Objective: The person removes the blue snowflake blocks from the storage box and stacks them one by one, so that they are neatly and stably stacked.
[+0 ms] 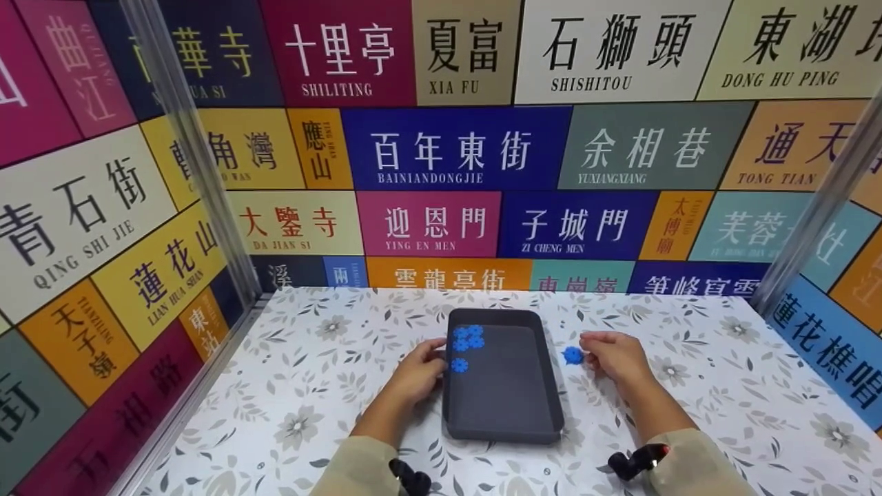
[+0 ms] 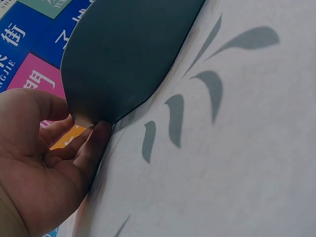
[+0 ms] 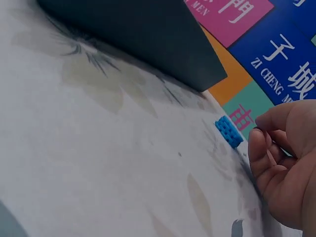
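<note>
A dark grey rectangular tray (image 1: 506, 386) lies on the table with several blue snowflake-shaped plastic pieces (image 1: 468, 337) along its left side. At the tray's left wall is my left hand (image 1: 422, 368); in the left wrist view its thumb and index finger hold the tray's edge. To the right of the tray, a small stack of blue snowflake-shaped pieces (image 3: 229, 132) stands on the table. My right hand (image 1: 615, 355) is just beside that stack. In the right wrist view its fingers are loosely curled, thumb and index tips close together, with no piece visible between them.
A white tablecloth with grey leaves and flowers (image 1: 300, 427) covers the table. Behind it rises a wall of coloured panels with writing (image 1: 451, 148). Clear upright posts (image 1: 207, 151) stand at the corners. Black wrist cameras (image 1: 637, 463) sit on both sleeves.
</note>
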The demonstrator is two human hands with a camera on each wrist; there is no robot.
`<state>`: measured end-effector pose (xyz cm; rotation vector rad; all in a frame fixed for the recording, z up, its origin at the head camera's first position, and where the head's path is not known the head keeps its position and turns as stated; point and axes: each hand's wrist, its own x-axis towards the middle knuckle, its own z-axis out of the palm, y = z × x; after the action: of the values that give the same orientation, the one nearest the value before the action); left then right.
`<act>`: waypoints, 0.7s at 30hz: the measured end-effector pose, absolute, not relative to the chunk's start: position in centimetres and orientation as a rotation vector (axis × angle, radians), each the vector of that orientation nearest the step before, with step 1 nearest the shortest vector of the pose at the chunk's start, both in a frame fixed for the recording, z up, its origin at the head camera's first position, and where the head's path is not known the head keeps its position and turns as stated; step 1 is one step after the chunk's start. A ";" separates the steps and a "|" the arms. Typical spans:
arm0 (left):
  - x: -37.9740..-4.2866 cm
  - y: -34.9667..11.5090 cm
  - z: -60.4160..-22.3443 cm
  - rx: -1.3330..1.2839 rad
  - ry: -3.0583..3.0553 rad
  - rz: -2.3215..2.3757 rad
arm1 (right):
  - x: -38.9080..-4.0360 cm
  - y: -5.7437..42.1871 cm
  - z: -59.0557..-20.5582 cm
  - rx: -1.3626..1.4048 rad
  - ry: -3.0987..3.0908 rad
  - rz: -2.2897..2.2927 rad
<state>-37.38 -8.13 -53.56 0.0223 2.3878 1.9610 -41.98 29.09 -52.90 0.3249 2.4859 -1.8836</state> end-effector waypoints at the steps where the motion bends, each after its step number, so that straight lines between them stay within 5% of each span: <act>1: -37.4 -8.1 -53.5 0.018 2.389 1.959 | -41.8 28.9 -52.6 0.317 2.486 -1.885; 21: -37.4 -8.1 -53.5 0.037 2.369 1.966 | -39.1 21.3 -47.7 -0.036 2.117 -2.140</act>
<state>-37.40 -8.09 -53.54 0.0370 2.3686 1.9663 -39.12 21.31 -47.72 -0.0355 2.1166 -2.1397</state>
